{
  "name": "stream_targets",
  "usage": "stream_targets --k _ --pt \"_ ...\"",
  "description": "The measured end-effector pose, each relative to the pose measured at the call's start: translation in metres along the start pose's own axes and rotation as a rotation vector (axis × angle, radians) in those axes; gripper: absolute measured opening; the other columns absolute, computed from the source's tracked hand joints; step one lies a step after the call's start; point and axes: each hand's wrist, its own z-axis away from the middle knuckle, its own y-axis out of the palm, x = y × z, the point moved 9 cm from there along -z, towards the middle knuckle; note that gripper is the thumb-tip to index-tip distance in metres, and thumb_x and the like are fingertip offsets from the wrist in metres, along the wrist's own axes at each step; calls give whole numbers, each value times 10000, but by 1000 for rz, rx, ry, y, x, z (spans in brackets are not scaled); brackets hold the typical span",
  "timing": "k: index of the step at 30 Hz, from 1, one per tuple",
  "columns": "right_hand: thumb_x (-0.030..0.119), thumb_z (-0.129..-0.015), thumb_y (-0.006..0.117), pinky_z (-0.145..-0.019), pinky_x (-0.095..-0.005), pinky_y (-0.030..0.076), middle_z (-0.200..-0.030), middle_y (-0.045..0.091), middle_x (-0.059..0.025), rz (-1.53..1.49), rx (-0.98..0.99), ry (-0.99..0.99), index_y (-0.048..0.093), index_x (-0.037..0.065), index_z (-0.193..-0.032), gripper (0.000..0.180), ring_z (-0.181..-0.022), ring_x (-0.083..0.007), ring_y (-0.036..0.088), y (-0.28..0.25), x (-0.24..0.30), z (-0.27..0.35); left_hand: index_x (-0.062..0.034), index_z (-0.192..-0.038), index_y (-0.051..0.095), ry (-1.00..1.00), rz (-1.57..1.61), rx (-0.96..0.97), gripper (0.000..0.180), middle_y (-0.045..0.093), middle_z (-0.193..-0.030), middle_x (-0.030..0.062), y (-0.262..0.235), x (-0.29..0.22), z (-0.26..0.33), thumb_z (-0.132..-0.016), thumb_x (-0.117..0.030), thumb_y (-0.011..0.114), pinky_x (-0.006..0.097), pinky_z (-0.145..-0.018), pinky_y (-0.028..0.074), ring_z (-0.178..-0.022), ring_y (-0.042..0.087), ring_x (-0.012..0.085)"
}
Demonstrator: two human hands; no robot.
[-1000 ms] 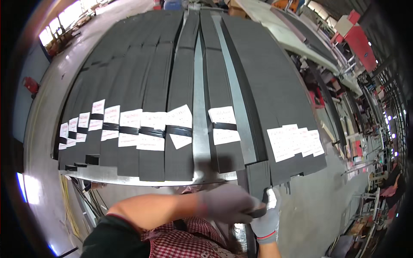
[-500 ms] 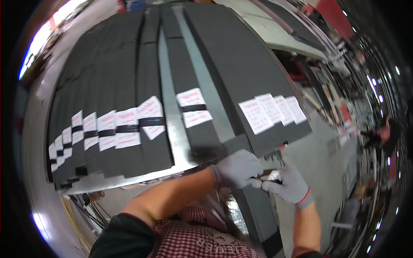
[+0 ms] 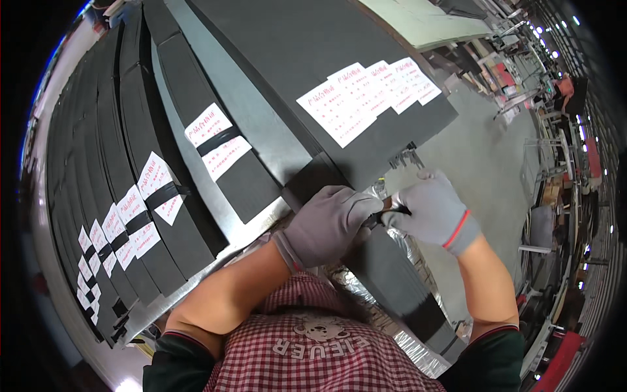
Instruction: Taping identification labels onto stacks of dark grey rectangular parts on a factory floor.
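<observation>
My left hand and my right hand, both in grey gloves, are closed and almost touching in front of me. Between their fingertips runs a short black strip that looks like tape, with a small brownish edge beside it. Below them stretches a long dark grey bundle of boards, flanked by crumpled silver foil. Just beyond my left hand is the near end of a wide dark grey stack, bearing several overlapping white cards with red print.
Narrower dark grey stacks fill the metal-topped table on the left; black bands hold white cards on them. Grey floor lies to the right, with racks and cartons farther off. A pale panel stands at the back.
The view has turned and come closer, so the table and stacks have swung left. My hands stay close together; the black strip between them now shows more plainly.
</observation>
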Motion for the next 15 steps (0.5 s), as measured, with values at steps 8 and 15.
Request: stream_targets --k 8,15 --pt "443 -821 626 -903 -428 377 -747 665 -110 -4 180 44 679 93 -714 370 -737 -281 631 13 -3 -7 -131 -1210 462 1 -41 -16 558 598 -1120 58 -3 0 2 -723 -74 726 443 -937 427 -1034 588 285" --pt "416 -828 628 -900 -428 387 -762 675 -102 109 340 104 690 122 -749 311 -799 -273 663 52 -10 -25 -144 -1106 502 -30 -118 -23 347 611 -1079 26 -3 -3 4 -798 -120 659 409 -928 441 -1008 598 233"
